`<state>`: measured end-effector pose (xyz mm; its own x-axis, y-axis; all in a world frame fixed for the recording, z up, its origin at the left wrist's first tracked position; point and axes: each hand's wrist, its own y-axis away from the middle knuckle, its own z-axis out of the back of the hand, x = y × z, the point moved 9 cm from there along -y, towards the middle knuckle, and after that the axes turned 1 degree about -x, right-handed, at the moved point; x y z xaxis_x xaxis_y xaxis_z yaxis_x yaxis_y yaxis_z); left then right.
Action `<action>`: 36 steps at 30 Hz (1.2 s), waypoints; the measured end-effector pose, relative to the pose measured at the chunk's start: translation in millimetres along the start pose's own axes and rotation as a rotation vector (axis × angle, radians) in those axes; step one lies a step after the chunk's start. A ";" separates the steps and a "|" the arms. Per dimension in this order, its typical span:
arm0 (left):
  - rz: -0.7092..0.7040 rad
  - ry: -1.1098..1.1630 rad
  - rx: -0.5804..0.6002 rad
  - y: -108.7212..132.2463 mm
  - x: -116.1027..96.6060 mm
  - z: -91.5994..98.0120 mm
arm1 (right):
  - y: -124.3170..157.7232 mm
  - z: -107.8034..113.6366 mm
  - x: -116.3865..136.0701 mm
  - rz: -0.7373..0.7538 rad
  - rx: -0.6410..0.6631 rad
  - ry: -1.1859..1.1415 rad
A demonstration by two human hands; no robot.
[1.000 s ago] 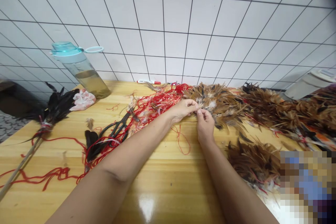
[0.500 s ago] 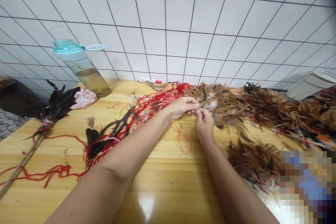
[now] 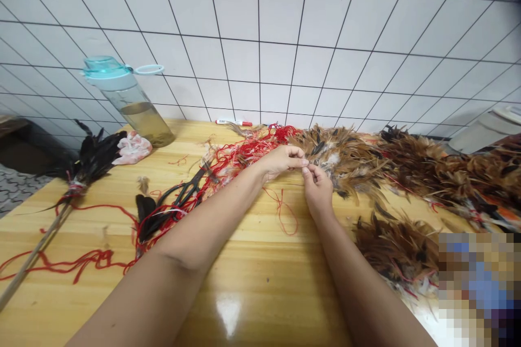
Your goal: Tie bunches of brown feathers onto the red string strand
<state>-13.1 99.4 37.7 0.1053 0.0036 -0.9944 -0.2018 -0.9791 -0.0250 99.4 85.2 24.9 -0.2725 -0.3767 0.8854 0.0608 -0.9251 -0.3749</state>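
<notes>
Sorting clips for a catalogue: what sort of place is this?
Probably a small feather-duster workshop: brown feathers lie in long strips along a wooden bench, with red thread and scissors among them, and a black feather bundle on a stick at the left.

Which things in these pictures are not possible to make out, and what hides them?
Head view only:
What the right hand pinches: hidden by its fingers.
Lower right of the table: blurred by a pixelated patch.
Long feather bunch: cut off by the right edge.
Grey object, upper right: cut off too, kind unclear.
</notes>
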 end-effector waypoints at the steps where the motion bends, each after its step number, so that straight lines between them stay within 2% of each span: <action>1: -0.001 -0.008 0.011 0.2 -0.8 -1.2 | -0.6 0.9 -1.1 -0.004 -0.006 -0.019; 3: 0.001 -0.032 0.031 0.5 -2.8 -2.3 | -1.8 3.0 -3.0 -0.008 -0.021 -0.032; 5: -0.003 -0.085 0.001 -0.1 -5.7 4.1 | -2.6 4.6 -4.6 -0.016 -0.031 -0.031; 7: -0.020 -0.233 -0.120 -1.1 -9.9 22.5 | -2.6 5.8 -5.9 -0.036 -0.041 -0.031; 10: -0.027 -0.644 -0.353 0.5 -17.1 56.2 | -1.5 7.2 -6.3 -0.080 -0.057 -0.037; 12: -0.014 -0.876 -0.405 0.6 -17.6 67.0 | -0.7 8.2 -5.4 -0.101 -0.067 -0.044; 16: 0.012 -1.019 -0.401 -0.6 -12.8 69.4 | -0.2 9.2 -2.9 -0.114 -0.071 -0.052; 19: -0.008 -1.047 -0.449 2.0 -20.0 66.6 | -0.4 9.8 -3.8 -0.128 -0.074 -0.054; 21: -0.008 -1.069 -0.414 2.6 -23.3 59.4 | -0.6 9.6 -4.7 -0.129 -0.071 -0.057; 25: 0.066 -1.104 -0.221 2.4 -14.3 37.7 | -0.9 8.8 -6.1 -0.123 -0.064 -0.058; 28: 0.093 -1.149 -0.182 2.2 -7.8 29.8 | -1.0 8.9 -6.1 -0.119 -0.067 -0.057; 30: 0.052 -1.188 -0.165 0.4 -9.2 26.8 | -1.1 9.2 -5.4 -0.109 -0.071 -0.051; 34: -0.117 -1.175 -0.066 1.0 -26.7 22.9 | -1.0 9.2 -5.9 -0.107 -0.073 -0.047; 36: -0.090 -1.097 0.030 4.9 -29.5 25.1 | -0.9 9.5 -7.4 -0.111 -0.072 -0.041</action>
<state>-41.6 99.6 64.4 -0.7986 0.2678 -0.5389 -0.2617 -0.9610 -0.0897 110.5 88.4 21.3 -0.2339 -0.2748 0.9326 -0.0372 -0.9560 -0.2910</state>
